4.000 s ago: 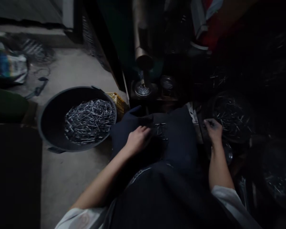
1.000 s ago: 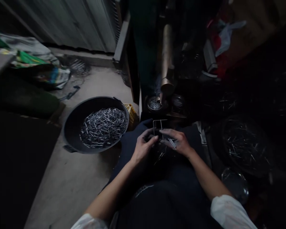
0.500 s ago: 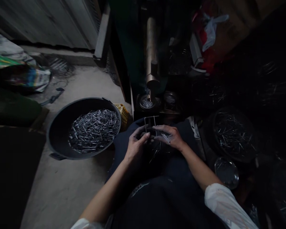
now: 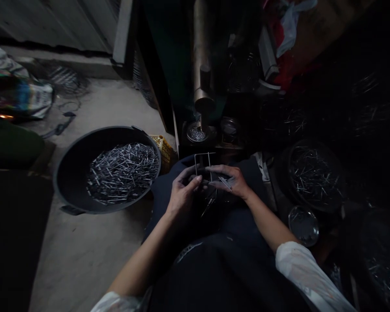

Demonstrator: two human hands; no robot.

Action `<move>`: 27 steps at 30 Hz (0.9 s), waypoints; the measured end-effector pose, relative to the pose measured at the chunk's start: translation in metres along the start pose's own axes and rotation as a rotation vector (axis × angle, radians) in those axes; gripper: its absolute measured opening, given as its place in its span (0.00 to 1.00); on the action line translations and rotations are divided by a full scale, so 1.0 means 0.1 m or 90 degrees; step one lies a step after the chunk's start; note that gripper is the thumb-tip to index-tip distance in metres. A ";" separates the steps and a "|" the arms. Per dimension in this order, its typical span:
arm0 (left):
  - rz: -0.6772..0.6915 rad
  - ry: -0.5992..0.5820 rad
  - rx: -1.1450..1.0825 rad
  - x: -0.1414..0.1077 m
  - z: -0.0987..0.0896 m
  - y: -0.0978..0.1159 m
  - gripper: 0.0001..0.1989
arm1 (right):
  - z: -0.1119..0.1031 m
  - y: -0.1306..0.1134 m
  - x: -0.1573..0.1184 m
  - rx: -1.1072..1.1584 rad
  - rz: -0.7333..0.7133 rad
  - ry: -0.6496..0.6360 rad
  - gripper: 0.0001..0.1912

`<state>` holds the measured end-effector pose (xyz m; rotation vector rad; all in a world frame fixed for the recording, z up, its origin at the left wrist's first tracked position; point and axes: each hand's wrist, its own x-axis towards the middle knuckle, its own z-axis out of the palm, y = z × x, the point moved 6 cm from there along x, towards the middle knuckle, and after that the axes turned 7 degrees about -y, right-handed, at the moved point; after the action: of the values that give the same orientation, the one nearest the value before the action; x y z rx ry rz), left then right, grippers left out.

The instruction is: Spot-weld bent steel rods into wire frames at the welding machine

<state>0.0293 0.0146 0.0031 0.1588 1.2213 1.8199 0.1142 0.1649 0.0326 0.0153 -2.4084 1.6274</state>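
Observation:
Above my lap, my left hand [image 4: 184,187] is closed on the left side of a thin bent metal wire frame [image 4: 203,154], thumb laid across. My right hand [image 4: 230,180] grips the frame's right side between thumb and fingers. Several short metal rods [image 4: 225,183] also stick out of the right hand, held against the palm. The frame stands upright with its crossbar at the top; its lower part is hidden by my fingers. A few loose thin rods [image 4: 208,205] show below the hands, over the dark cloth on my lap.
A wide black basin [image 4: 72,173] of metal rods stands on the floor at left, beside a yellow basket [image 4: 162,147]. Ahead is a machine's metal cylinder [image 4: 203,56] above a small dish [image 4: 196,132] of metal bits. At right are a dark container [image 4: 315,177] of rods and a shiny dish [image 4: 303,225].
The view has shifted slightly, so everything sits a little further left and higher. Both hands keep hold of the wire frame in nearly the same pose.

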 end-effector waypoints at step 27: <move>0.002 -0.005 -0.010 0.03 -0.02 0.04 0.27 | 0.00 -0.01 0.05 0.021 -0.008 0.001 0.23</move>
<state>0.0242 0.0151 0.0043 0.1590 1.2014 1.8295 0.1096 0.1655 0.0346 0.0340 -2.3757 1.6602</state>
